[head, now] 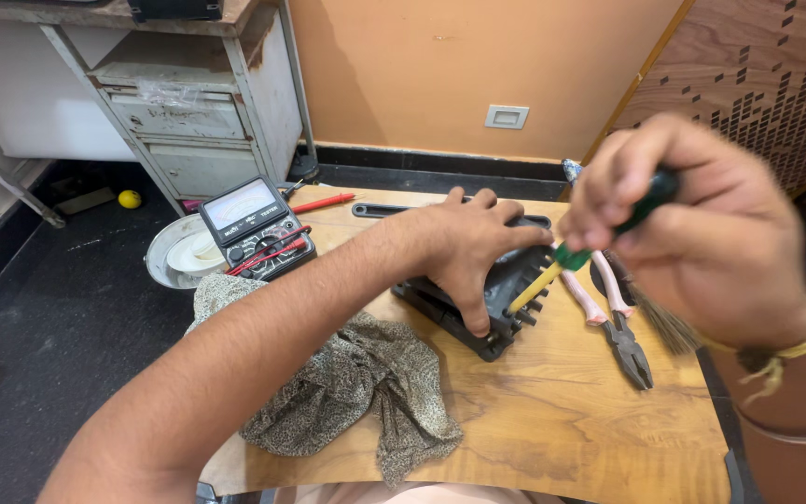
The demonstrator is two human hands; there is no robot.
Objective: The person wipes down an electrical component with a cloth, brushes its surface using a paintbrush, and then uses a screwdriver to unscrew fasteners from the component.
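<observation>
Head view, left hand: our left hand (464, 245) presses flat on the black device (478, 299), fingers spread over its top, clasping nothing.
Head view, right hand: our right hand (692, 219) has its grip closed around a green-handled screwdriver (599, 245), yellow shaft angled down to the device's edge.
Device: it sits mid-table (562, 411), tilted slightly.
Beside it: pink-handled pliers (613, 317) lie just right, a patterned cloth (356, 392) left.
Further back: a multimeter (256, 227) rests at the table's far-left corner, a red pen (324, 202) near it.
</observation>
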